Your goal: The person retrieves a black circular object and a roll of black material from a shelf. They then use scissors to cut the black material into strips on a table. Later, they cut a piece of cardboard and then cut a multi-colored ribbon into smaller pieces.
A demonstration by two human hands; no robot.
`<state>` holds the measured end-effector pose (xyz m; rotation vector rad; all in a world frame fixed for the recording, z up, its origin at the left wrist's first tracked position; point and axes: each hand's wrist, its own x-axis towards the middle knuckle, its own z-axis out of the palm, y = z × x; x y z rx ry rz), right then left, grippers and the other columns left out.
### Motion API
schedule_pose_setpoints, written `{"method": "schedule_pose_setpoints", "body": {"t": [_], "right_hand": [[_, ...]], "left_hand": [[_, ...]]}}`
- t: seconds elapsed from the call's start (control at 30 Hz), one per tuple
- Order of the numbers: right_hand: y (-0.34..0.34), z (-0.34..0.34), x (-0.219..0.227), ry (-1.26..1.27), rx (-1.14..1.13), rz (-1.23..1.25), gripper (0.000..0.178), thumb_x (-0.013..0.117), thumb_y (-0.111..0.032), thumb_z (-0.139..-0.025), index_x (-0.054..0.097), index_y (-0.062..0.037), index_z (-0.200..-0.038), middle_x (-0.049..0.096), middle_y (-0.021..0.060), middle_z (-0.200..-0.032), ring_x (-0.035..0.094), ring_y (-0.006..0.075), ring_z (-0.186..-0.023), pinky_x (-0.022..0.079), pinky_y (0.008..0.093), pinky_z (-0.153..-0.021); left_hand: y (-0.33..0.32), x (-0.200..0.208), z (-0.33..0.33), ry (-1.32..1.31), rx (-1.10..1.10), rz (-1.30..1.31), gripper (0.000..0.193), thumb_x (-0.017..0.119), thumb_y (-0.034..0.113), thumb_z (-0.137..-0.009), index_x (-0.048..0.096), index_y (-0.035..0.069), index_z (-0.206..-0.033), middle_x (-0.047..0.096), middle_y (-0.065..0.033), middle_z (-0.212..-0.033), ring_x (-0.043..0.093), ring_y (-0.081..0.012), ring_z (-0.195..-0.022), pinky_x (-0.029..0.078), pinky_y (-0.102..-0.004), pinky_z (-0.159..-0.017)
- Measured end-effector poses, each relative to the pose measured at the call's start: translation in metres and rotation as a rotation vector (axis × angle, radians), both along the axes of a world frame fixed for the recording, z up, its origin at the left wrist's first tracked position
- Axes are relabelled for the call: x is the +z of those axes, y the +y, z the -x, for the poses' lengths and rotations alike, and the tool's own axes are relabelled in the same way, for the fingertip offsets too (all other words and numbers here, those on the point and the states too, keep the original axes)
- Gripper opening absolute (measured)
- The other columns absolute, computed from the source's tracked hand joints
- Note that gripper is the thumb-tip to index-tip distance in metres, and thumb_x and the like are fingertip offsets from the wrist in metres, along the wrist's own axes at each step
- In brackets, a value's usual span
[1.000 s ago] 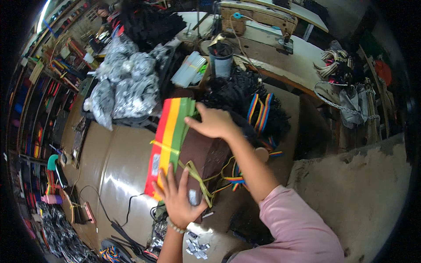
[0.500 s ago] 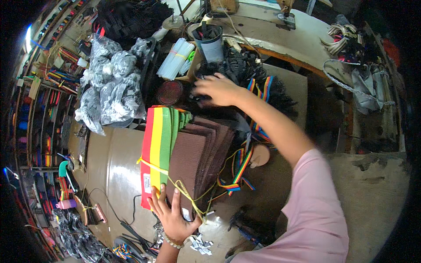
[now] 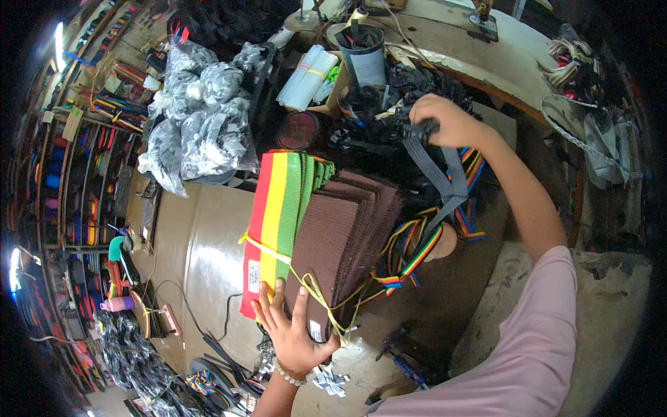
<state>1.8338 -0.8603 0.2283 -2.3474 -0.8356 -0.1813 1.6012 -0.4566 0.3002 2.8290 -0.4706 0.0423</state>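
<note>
Hold the grey strap (image 3: pixel 434 167) snugly in the right hand (image 3: pixel 448 121), right of the brown bundle (image 3: pixel 333 226). Rest the left hand (image 3: pixel 299 342), fingers spread wide, on the bundle's near end.

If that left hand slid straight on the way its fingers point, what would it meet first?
The left hand would probably meet the thin yellow cord running across the red-yellow-green striped fabric bundle, though depth is unclear.
</note>
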Motion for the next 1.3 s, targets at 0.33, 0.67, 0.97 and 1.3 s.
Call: {"method": "schedule_pose_setpoints", "body": {"t": [0.33, 0.67, 0.97, 1.3], "right_hand": [[-0.035, 0.034, -0.028, 0.206, -0.223, -0.112, 0.043, 0.065, -0.002, -0.061, 0.059, -0.0038, -0.103, 0.063, 0.0081, -0.099, 0.056, 0.0234, -0.103, 0.042, 0.0371, -0.092], [0.029, 0.036, 0.015, 0.169, -0.407, 0.299, 0.052, 0.073, -0.039, -0.067, 0.057, -0.0148, -0.110, 0.053, 0.0130, -0.118, 0.041, 0.0328, -0.123, 0.023, 0.0609, -0.103], [0.082, 0.022, -0.047, 0.158, -0.152, 0.572, 0.059, 0.070, -0.020, -0.066, 0.053, -0.0139, -0.122, 0.053, 0.0044, -0.122, 0.035, 0.0331, -0.127, 0.021, 0.0669, -0.100], [-0.019, 0.049, -0.038, 0.323, -0.757, -1.201, 0.026, 0.066, -0.017, -0.071, 0.060, -0.0044, -0.093, 0.062, 0.0015, -0.085, 0.059, 0.0140, -0.078, 0.047, 0.0300, -0.071]], "left_hand": [[0.007, -0.010, 0.001, -0.026, -0.040, 0.013, 0.088, 0.062, 0.051, -0.064, 0.034, 0.010, -0.137, 0.027, -0.0286, -0.140, 0.018, -0.0482, -0.133, 0.015, -0.0615, -0.103], [0.016, -0.015, 0.004, -0.010, -0.050, 0.019, 0.091, 0.057, 0.057, -0.067, 0.028, 0.012, -0.141, 0.021, -0.0291, -0.141, 0.016, -0.0493, -0.132, 0.018, -0.0647, -0.101], [0.013, -0.012, 0.002, -0.004, -0.042, 0.014, 0.090, 0.058, 0.057, -0.067, 0.029, 0.013, -0.140, 0.023, -0.0284, -0.140, 0.015, -0.0496, -0.133, 0.015, -0.0656, -0.101], [0.014, -0.016, 0.002, -0.050, -0.081, 0.058, 0.094, 0.055, 0.064, -0.068, 0.025, 0.016, -0.143, 0.026, -0.0266, -0.139, 0.018, -0.0521, -0.130, 0.016, -0.0666, -0.100]]}}
